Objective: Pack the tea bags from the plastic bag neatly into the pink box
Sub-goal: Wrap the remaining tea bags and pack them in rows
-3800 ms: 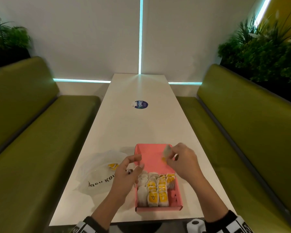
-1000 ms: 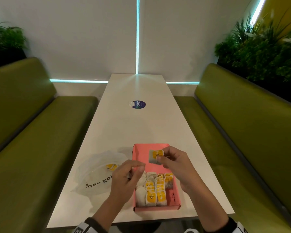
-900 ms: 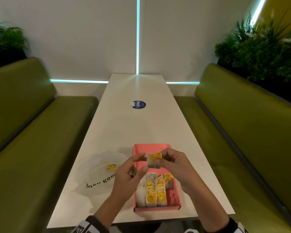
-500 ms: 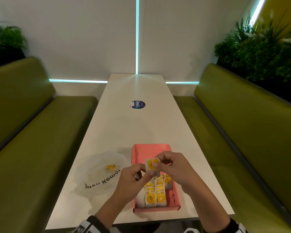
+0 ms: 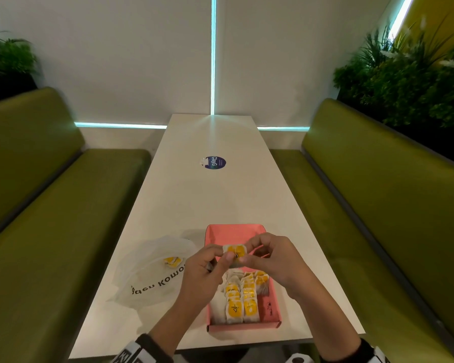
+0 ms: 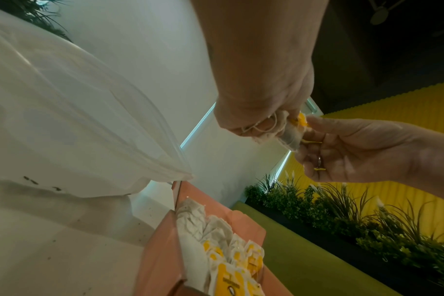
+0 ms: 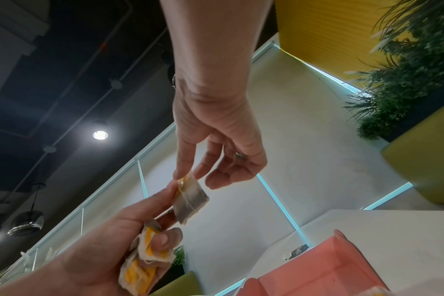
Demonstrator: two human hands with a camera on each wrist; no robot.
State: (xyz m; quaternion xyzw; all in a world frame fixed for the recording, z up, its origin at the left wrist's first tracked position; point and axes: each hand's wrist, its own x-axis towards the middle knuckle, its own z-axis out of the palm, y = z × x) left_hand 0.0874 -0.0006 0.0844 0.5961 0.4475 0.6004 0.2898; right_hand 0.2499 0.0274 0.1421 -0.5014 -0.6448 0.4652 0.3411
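Tea bag is pinched between left hand and right hand above pink box. Judged light, soft, tearable; best held by edges, string kept tucked.

Dim indoor light, cyan glowing strips along the wall, a bright ceiling spotlight flaring in the right wrist view, soft shadows on the table, edges bowed by wide lenses, close hands slightly blurred.

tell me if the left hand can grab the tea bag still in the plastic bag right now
Probably not yet. The left hand already holds spare tea bags and pinches another with the right hand. The bag itself lies close beside it.
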